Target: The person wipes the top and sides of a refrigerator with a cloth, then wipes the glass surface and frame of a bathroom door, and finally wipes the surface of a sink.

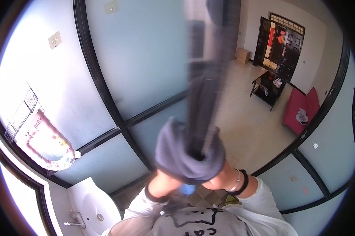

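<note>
Fingers of the person's left hand (164,183) and right hand (223,177) are lying hidden under a grey cloth (173,157), so whether they are gripping cannot be told. Both forearms are reaching forward and converging, wrists near each other, while the cloth is bunching around a blurred dark upright bar (203,102).

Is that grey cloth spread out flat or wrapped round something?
Not flat: the grey cloth curves around the dark post, showing on both its sides. Whether it goes all the way round, I cannot tell.
</note>
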{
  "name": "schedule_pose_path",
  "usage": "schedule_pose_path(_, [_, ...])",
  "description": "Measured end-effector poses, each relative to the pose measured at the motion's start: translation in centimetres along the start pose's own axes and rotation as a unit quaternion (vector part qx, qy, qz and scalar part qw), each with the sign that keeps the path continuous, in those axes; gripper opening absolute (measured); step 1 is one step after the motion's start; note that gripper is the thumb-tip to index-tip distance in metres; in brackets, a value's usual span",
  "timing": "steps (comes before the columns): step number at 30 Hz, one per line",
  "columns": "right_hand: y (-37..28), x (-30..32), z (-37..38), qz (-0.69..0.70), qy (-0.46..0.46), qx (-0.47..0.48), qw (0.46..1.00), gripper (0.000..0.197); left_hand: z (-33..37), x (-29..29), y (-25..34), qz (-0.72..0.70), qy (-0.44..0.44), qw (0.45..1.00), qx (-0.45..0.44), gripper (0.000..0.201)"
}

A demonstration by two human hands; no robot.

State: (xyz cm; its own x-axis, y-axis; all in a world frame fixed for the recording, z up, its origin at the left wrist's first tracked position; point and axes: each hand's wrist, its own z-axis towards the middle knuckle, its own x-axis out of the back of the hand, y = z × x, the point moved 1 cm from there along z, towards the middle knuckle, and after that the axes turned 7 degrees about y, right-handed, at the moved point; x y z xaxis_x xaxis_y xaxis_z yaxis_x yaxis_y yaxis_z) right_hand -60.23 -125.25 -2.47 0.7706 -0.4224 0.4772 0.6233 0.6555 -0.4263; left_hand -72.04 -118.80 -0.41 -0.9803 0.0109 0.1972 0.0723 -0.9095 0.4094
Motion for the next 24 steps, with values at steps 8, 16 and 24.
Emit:
schedule_pose_path(8, [2.5,-7.1,10.0,-0.051,0.050,0.181,0.981,0.043,-1.5,6.2,-7.8,-0.116,0.098,0.972,0.181,0.051])
schedule_pose_path(16, [5.8,-13.5,16.1,-0.060,-0.033,0.192,0.979,0.036,-1.2,9.1,-15.3,-0.118,0.185,0.940,0.262,0.038])
schedule_pose_path(24, [13.6,-21.9,12.7,-0.014,-0.021,0.116,0.993,0.044,-1.0,9.5,-21.3,0.183,0.132,0.940,0.256,0.052])
